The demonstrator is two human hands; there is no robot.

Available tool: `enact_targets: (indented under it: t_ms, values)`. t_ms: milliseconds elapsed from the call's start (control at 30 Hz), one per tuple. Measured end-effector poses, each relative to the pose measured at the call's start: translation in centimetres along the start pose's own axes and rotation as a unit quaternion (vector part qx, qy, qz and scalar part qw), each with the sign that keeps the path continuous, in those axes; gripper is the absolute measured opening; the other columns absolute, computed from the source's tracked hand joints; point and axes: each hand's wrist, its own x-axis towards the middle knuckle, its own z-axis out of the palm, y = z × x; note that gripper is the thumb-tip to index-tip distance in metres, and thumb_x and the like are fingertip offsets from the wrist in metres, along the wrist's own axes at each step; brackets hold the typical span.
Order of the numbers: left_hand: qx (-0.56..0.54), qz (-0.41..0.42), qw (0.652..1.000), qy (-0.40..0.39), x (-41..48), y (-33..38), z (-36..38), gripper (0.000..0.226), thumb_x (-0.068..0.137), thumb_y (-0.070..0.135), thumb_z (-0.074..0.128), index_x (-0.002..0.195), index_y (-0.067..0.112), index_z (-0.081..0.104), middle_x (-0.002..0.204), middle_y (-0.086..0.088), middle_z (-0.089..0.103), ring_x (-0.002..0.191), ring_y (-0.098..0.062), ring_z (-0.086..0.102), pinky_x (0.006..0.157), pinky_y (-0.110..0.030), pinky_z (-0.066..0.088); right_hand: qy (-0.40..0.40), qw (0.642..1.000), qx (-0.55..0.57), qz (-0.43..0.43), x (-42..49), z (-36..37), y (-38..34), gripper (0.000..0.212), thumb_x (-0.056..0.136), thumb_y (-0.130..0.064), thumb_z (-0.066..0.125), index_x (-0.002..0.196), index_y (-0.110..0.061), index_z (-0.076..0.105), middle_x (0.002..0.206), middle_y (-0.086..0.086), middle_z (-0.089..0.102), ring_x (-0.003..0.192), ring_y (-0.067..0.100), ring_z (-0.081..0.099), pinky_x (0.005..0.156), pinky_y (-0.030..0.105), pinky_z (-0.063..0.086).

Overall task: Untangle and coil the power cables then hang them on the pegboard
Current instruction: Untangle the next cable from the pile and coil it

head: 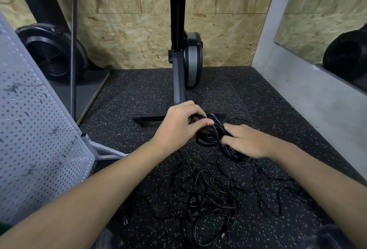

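Head view. Bundle [210, 136] of black cable loops sits straight ahead, low over the speckled rubber floor [135, 94], between both hands and touching each. Left hand [178, 123] grasps strands at the bundle's top, fingers curled round them. Right hand [247, 142] lies over the lower-right loops. It is blurred, so I cannot tell whether it grips or merely rests.

Strands trail from the bundle back toward the person into the tangled power cables [208, 195], which spread over the floor between the forearms. Judgement: most length is still uncoiled, and the tangle will likely drag on any pull.

Pegboard [35, 129] stands tilted along the floor's left edge, well apart from the bundle, with the left hand nearer to it. Exercise machine's base bar [149, 118] lies just behind the hands. Pegboard's grey stand leg [105, 150] juts out between pegboard and bundle.
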Motion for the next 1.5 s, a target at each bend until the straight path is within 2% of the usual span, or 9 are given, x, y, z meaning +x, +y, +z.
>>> enact_targets:
  t_ms: [233,367,533,733,867,967,1100,1333,1500]
  values:
    - [0.043,-0.044,0.998,0.024,0.0,-1.4,0.1,0.027,0.087,0.044,0.081,0.086,0.017,0.078,0.080,0.011,0.063,0.074,-0.001,0.058,0.070,-0.010,0.039,-0.026,0.997,-0.014,-0.068,-0.2,1.6,-1.2,0.047,0.085,-0.067,0.067,0.120,-0.038,0.058,0.106,-0.014,0.070,0.095,-0.002,0.064,0.088,0.029,0.053]
    - [0.037,-0.074,0.997,0.006,-0.1,-1.8,-0.4,0.027,0.089,0.046,0.079,0.100,0.023,0.073,0.096,0.011,0.064,0.092,-0.001,0.061,0.081,-0.020,0.049,-0.028,0.995,-0.041,-0.081,0.1,1.7,-0.8,0.024,0.100,-0.044,0.063,0.118,-0.028,0.060,0.102,-0.010,0.069,0.089,0.004,0.065,0.083,0.030,0.053]
    - [0.060,-0.079,0.959,-0.264,-1.2,-1.7,-0.7,0.073,0.085,0.080,0.060,0.148,0.048,0.043,0.145,0.015,0.054,0.131,-0.007,0.051,0.109,-0.032,0.043,-0.041,0.992,-0.046,-0.110,0.0,1.4,-0.4,0.014,0.103,-0.037,0.063,0.108,-0.025,0.059,0.086,-0.012,0.065,0.068,-0.003,0.058,0.062,0.014,0.042]
    - [0.023,-0.095,0.960,-0.263,-0.5,-2.5,-1.6,0.042,0.093,0.065,0.058,0.105,0.027,0.071,0.094,0.008,0.075,0.089,-0.006,0.069,0.084,-0.036,0.056,-0.054,0.988,0.052,-0.138,-0.8,1.0,-0.3,0.013,0.101,-0.035,0.067,0.113,-0.032,0.063,0.090,-0.014,0.071,0.074,-0.003,0.062,0.066,0.016,0.043]
    - [0.033,-0.121,0.955,-0.267,-0.3,-3.2,-1.5,0.037,0.101,0.054,0.057,0.100,0.021,0.073,0.084,-0.001,0.075,0.061,-0.003,0.066,0.063,-0.031,0.055,0.016,0.988,-0.104,-0.115,-1.0,1.3,-1.4,0.044,0.102,-0.045,0.059,0.140,-0.038,0.039,0.115,-0.012,0.064,0.092,0.004,0.064,0.079,0.029,0.051]
    - [0.027,-0.146,0.954,-0.262,-0.1,-3.8,-1.6,0.047,0.100,0.059,0.054,0.108,0.019,0.076,0.092,-0.001,0.078,0.067,0.002,0.067,0.069,-0.027,0.057,0.081,0.962,-0.233,-0.118,-1.1,1.7,-2.2,0.051,0.105,-0.051,0.048,0.150,-0.033,0.030,0.137,-0.009,0.058,0.118,0.015,0.061,0.094,0.042,0.052]
    - [-0.026,-0.179,0.953,-0.244,-0.8,-4.3,-1.4,0.063,0.087,0.083,0.052,0.107,0.029,0.077,0.099,0.005,0.078,0.095,-0.015,0.074,0.092,-0.048,0.057,0.084,0.951,-0.263,-0.138,-1.3,1.6,-2.4,0.034,0.108,-0.047,0.042,0.135,-0.026,0.039,0.123,-0.008,0.060,0.107,0.017,0.063,0.084,0.039,0.052]
    - [-0.243,-0.323,0.896,-0.183,-2.3,-5.0,-2.1,0.049,0.107,0.056,0.042,0.124,0.022,0.072,0.119,-0.003,0.078,0.117,-0.017,0.071,0.113,-0.042,0.043,0.092,0.986,-0.078,-0.111,-0.5,0.8,0.1,0.026,0.109,-0.045,0.041,0.127,-0.027,0.047,0.089,-0.006,0.063,0.075,0.012,0.062,0.073,0.038,0.055]
    - [-0.125,-0.303,0.931,-0.160,-2.9,-4.9,-1.0,0.015,0.107,0.019,0.058,0.110,0.016,0.072,0.100,0.002,0.080,0.099,-0.006,0.073,0.099,-0.029,0.053,0.133,0.987,0.036,-0.076,-0.1,1.2,0.3,0.025,0.108,-0.046,0.045,0.122,-0.027,0.052,0.085,0.005,0.071,0.075,0.026,0.068,0.071,0.041,0.055]
